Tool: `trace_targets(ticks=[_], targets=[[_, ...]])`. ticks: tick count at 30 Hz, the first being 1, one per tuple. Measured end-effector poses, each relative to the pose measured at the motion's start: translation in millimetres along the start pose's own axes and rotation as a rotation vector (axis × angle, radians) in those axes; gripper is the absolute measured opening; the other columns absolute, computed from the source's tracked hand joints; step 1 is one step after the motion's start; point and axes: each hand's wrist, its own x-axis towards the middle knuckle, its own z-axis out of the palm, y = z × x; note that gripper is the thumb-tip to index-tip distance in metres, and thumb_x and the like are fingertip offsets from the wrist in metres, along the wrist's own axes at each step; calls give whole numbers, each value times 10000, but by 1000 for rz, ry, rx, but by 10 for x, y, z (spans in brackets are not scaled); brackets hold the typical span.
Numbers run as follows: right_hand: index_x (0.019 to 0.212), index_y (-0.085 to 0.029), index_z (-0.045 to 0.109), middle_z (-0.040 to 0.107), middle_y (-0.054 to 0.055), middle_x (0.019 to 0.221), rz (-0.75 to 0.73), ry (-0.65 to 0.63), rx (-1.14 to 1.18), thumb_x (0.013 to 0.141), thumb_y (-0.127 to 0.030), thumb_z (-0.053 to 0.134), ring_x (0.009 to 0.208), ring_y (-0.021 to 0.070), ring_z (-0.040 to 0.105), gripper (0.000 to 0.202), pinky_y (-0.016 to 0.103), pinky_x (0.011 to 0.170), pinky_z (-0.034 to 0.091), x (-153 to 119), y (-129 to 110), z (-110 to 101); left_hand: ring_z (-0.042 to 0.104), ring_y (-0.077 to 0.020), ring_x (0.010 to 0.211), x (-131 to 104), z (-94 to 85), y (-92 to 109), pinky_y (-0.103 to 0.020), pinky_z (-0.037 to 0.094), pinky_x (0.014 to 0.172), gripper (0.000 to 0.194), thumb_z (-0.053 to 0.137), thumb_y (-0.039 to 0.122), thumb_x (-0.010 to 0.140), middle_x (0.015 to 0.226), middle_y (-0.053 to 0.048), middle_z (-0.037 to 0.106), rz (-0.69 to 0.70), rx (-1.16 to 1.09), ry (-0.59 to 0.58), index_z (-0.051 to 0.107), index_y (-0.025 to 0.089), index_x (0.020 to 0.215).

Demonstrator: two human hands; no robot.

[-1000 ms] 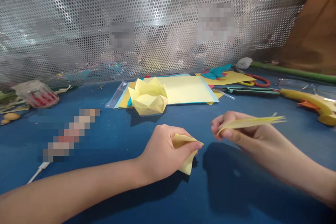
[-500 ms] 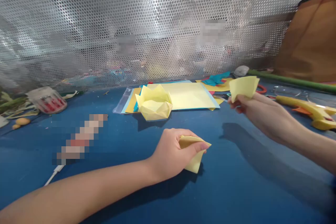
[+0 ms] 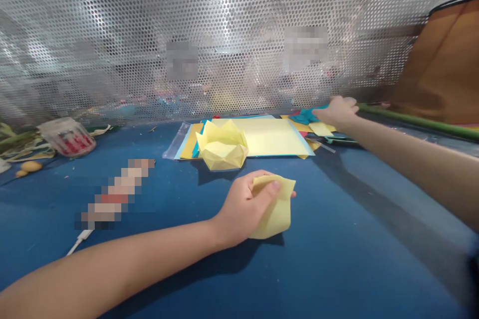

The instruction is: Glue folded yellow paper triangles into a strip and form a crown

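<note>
My left hand [image 3: 249, 204] is closed on a piece of yellow paper [image 3: 279, 214], thumb on top, just above the blue table [image 3: 337, 269]. My right hand [image 3: 340, 112] reaches to the back right, over the teal paper pieces [image 3: 306, 116]; its fingers are partly spread and seem to hold nothing. Near it, a small yellow paper piece [image 3: 321, 128] lies on the pile. Beyond my left hand stands a folded yellow paper cup with pointed petals [image 3: 223, 152], in front of a stack of coloured sheets [image 3: 273, 137].
A clear jar with red contents [image 3: 69, 137] stands at the left, near a blurred-out long object with a white cable [image 3: 77, 244]. A perforated metal screen [image 3: 224, 20] rises behind. At the right are a green stem [image 3: 422, 118] and a brown bag [image 3: 445, 65].
My right hand has moved back and left, and the yellow paper it held is no longer in it. My left hand has risen slightly, its paper turned to show more of its face.
</note>
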Motion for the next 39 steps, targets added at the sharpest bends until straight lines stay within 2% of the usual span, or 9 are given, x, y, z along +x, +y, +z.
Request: trace_targets(ticks=[8, 10, 14, 19, 24, 27, 31, 35, 39], targets=[[1271, -210, 683, 735, 79, 1211, -96, -297, 394, 1118, -339, 510, 1112, 196, 720, 264, 387, 982, 624, -1132, -672, 38, 744, -202, 938, 76, -4, -52, -283, 581, 798, 332, 721, 488, 1002, 952, -25, 766, 177, -97, 252, 502, 250, 1077], [1222, -239, 684, 753, 67, 1098, -99, -407, 481, 1134, -436, 403, 991, 186, 747, 354, 343, 861, 649, -1513, -764, -114, 737, -203, 974, 93, -2, -54, -282, 576, 803, 301, 670, 475, 1030, 998, -29, 744, 225, -97, 315, 484, 253, 1112], [1286, -249, 606, 765, 87, 1109, -28, -693, 675, 1007, -661, 614, 925, 218, 748, 497, 321, 733, 651, -2018, -709, -310, 712, -209, 961, 86, 3, -59, -299, 576, 788, 259, 609, 442, 1052, 1036, -42, 692, 259, -59, 376, 484, 247, 1168], [1512, -269, 458, 775, 82, 1113, -33, -855, 608, 1066, -551, 496, 861, 218, 760, 529, 344, 704, 655, -2011, -412, -241, 584, -139, 784, 64, -12, -21, -252, 516, 715, 186, 628, 257, 977, 942, 20, 537, 232, 92, 364, 442, 259, 978], [1317, -232, 723, 818, 79, 1102, -179, -955, 499, 1005, -405, 531, 982, 249, 778, 406, 363, 798, 665, -1787, -246, -221, 558, -125, 740, 71, -91, 175, -265, 484, 671, 461, 586, 80, 879, 1140, -4, 552, 56, 307, 248, 482, 276, 1283], [1284, -228, 780, 813, 74, 1249, -246, -987, 452, 955, -322, 539, 1128, 276, 771, 419, 396, 926, 659, -1764, -258, -287, 582, -152, 784, -26, -173, 299, -301, 487, 733, 443, 641, 100, 843, 1163, -22, 618, -69, 466, 125, 613, 254, 1257], [1219, -259, 835, 838, 49, 1152, -313, -1062, 423, 955, -265, 533, 984, 240, 792, 402, 320, 806, 654, -1840, -355, -387, 706, -240, 901, -269, -262, 377, -361, 541, 752, 514, 674, 239, 879, 1283, -70, 681, -218, 589, 23, 607, 261, 1388], [1154, -270, 860, 814, 50, 976, -428, -1023, 360, 1034, -252, 483, 809, 170, 753, 397, 238, 694, 594, -1914, -374, -412, 739, -267, 1012, -417, -298, 444, -358, 539, 836, 348, 662, 200, 860, 1195, -47, 750, -270, 706, -35, 743, 248, 1195], [1184, -252, 846, 802, 64, 1036, -565, -855, 387, 1084, -247, 473, 848, 158, 755, 386, 236, 723, 596, -1976, -237, -342, 674, -220, 779, -361, -319, 542, -330, 460, 707, 132, 699, 281, 896, 854, 15, 752, -295, 827, -54, 791, 247, 984]])
